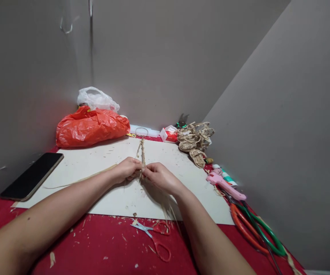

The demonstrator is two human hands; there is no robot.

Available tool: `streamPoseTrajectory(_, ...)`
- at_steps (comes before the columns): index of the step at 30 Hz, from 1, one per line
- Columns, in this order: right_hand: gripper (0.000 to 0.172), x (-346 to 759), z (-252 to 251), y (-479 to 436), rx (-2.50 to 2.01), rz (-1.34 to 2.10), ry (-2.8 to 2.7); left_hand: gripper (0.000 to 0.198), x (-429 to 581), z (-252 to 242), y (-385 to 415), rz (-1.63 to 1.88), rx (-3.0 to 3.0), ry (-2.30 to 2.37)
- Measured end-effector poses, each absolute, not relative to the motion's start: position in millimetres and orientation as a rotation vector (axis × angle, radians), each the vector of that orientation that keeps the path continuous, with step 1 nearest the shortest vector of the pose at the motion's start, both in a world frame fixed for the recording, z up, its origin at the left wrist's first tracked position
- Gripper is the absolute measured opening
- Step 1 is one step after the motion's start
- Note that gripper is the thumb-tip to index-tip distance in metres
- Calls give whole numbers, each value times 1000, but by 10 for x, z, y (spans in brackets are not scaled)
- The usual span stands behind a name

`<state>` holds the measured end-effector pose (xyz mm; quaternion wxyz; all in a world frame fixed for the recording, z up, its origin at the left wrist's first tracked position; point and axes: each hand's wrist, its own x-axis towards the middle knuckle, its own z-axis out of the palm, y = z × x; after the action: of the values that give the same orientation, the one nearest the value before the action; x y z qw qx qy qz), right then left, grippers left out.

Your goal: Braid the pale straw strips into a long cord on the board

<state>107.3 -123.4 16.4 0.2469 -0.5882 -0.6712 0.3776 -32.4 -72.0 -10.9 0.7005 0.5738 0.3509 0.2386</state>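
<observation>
My left hand (127,170) and my right hand (159,177) meet over a white board (101,198), both pinched shut on a braided straw cord (142,152). The braid runs away from my fingers toward the wall. Loose straw strands (78,179) trail off to the left under my left forearm, and more hang down below my right wrist.
Small red-handled scissors (156,233) lie on the red tablecloth (101,248) near me. A phone (33,176) lies left, orange (91,127) and white plastic bags (97,99) behind. Woven straw pieces (195,141), a pink glue gun (225,186) and large scissors (253,227) sit right.
</observation>
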Motion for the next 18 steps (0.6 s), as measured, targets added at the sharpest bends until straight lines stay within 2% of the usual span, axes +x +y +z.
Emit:
streamPoseTrajectory(9,19,965,25,-1295,-1836,427,-2048,27,-328,-82,-758,587,1249,767)
streamPoseTrajectory(11,21,961,71,-1333,-1762,546,-2092,27,-329,-89,-760,592,1241,757)
streamPoseTrajectory(14,29,1037,220,-1356,-1568,1021,-2036,30,-331,-98,-755,596,1228,749)
streamPoseTrajectory(15,32,1081,270,-1345,-1534,1083,-1934,30,-332,-101,-752,593,1230,749)
streamPoseTrajectory(18,34,1204,329,-1262,-1560,791,-1555,28,-338,-112,-741,574,1232,734)
